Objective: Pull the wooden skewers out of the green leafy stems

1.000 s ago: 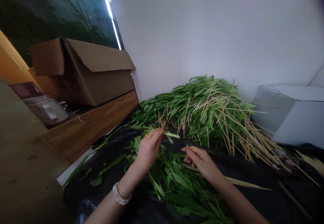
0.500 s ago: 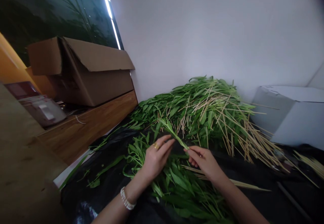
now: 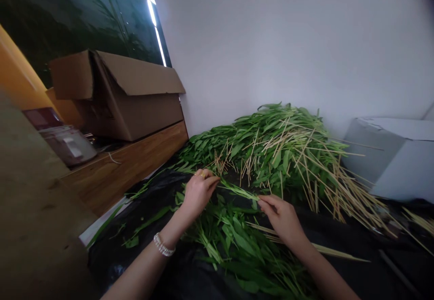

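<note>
Between my two hands stretches one green leafy stem (image 3: 239, 190). My left hand (image 3: 198, 192), with a ring and a pearl bracelet at the wrist, pinches its leafy end. My right hand (image 3: 282, 216) pinches the other end between thumb and fingers. Both hover over a small heap of loose green leaves (image 3: 237, 241) on a black plastic sheet (image 3: 342, 232). Behind lies a big pile of leafy stems with pale stalks (image 3: 281, 151) against the white wall.
An open cardboard box (image 3: 125, 96) rests on a wooden ledge (image 3: 125, 164) at the left, with a small clear box (image 3: 73, 144) beside it. A white box (image 3: 396, 153) stands at the right. Pale bare stalks (image 3: 339, 251) lie near my right forearm.
The stem went from my left hand alone to being held by both hands. It now lies lower and flatter, and my left hand has shifted back to pinch its leafy end.
</note>
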`<state>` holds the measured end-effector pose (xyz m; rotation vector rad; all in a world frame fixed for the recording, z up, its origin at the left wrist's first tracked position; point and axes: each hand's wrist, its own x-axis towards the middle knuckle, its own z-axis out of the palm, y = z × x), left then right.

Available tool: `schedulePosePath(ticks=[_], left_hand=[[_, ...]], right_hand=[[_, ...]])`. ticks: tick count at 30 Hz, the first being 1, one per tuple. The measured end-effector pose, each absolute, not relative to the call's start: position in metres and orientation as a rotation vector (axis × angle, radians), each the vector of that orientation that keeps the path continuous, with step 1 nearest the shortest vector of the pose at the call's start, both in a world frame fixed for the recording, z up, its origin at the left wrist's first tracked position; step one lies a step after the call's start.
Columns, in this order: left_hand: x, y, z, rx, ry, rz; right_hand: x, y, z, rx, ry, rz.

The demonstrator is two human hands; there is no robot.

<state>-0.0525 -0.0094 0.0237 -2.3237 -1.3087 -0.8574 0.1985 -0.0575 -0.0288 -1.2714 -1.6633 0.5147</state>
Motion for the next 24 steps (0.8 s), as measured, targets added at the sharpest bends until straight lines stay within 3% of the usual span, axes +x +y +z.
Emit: schedulePosePath(ticks=[11,24], left_hand=[[-0.0593,-0.0099,0.0228,-2.448,-1.237,-0.587],[-0.0607,-0.0144,0.0180,-2.463,-1.214,-0.741]], right_hand=[[0.1996,-0.0581,-0.0272,-1.259,-1.731,0.461],[0.1988,-0.0578,-0.0315,-1.193,-1.805,0.250]])
